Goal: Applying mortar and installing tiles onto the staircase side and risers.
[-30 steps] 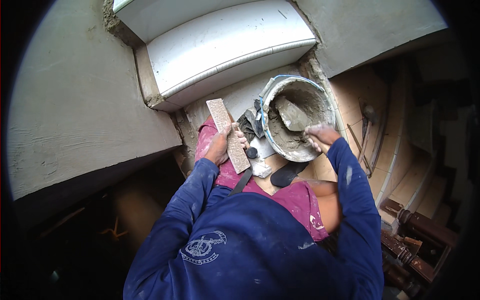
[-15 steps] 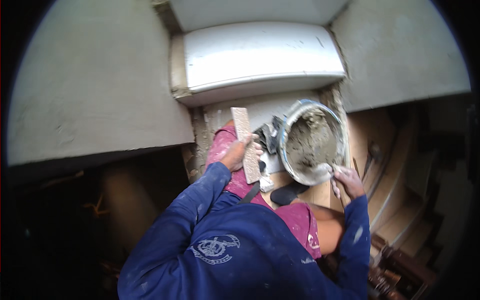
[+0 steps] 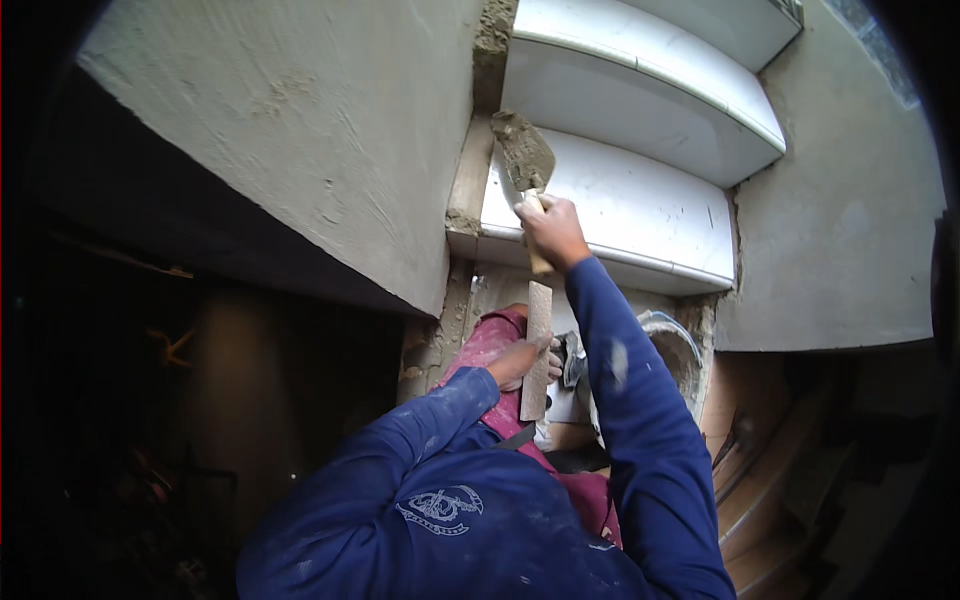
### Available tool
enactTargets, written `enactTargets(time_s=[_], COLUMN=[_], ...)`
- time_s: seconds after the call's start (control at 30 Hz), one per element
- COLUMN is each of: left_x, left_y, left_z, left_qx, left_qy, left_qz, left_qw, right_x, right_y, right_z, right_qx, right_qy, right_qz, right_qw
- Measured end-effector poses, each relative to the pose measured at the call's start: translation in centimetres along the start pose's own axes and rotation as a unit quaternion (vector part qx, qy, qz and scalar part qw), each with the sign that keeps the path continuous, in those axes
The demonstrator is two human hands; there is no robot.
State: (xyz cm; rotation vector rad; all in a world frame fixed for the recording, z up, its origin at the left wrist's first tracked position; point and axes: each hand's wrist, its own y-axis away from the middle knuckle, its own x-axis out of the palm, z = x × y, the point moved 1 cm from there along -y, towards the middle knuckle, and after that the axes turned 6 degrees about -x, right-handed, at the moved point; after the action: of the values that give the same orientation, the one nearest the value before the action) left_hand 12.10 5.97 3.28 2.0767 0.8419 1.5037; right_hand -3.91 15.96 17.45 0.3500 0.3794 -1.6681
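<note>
The right hand [image 3: 555,232] grips the mortar-laden trowel [image 3: 535,165], likely stiff and blade-heavy, by its pale handle [image 3: 540,262], the sensible hold, above the white stair tread's [image 3: 640,195] left end, while the left hand [image 3: 522,364] clasps a probably brittle tile strip [image 3: 538,312] mid-length, nearer the body.

Shirt [image 3: 500,545] is navy with white emblem [image 3: 440,508]; shorts [image 3: 478,358] magenta, pale-smeared; tile [image 3: 534,395] mottled beige; trowel handle [image 3: 540,262] cream; mortar [image 3: 520,148] grey; steps [image 3: 630,190] white
</note>
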Motion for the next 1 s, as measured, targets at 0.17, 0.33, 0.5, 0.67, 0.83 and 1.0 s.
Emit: enactTargets(time_s=[0.17,0.33,0.5,0.67,0.83,1.0], left_x=[0.2,-0.1,-0.4,-0.1,0.0,-0.3], left_y=[0.2,0.4,-0.2,-0.1,-0.1,-0.1], left_z=[-0.2,-0.7,-0.5,-0.6,-0.3,-0.6], left_qx=[0.005,0.004,-0.007,-0.008,0.011,-0.008], left_qy=[-0.012,-0.010,-0.002,-0.020,0.002,0.010], left_qz=[-0.014,-0.009,-0.012,-0.007,0.000,-0.001], left_qw=[1.000,1.000,1.000,1.000,1.000,1.000], right_x=[1.5,0.1,-1.9,-1.9,-2.9,-3.8], right_y=[-4.3,-3.7,-1.0,-1.5,-2.9,0.5], right_z=[0.8,2.3,3.7,3.6,3.8,2.4], right_qx=[0.128,0.110,0.128,0.125,0.145,0.188], right_qy=[-0.069,-0.040,-0.009,-0.022,-0.073,-0.143], right_qz=[0.047,0.094,0.157,0.131,0.134,0.185], right_qw=[0.988,0.989,0.979,0.983,0.978,0.954])
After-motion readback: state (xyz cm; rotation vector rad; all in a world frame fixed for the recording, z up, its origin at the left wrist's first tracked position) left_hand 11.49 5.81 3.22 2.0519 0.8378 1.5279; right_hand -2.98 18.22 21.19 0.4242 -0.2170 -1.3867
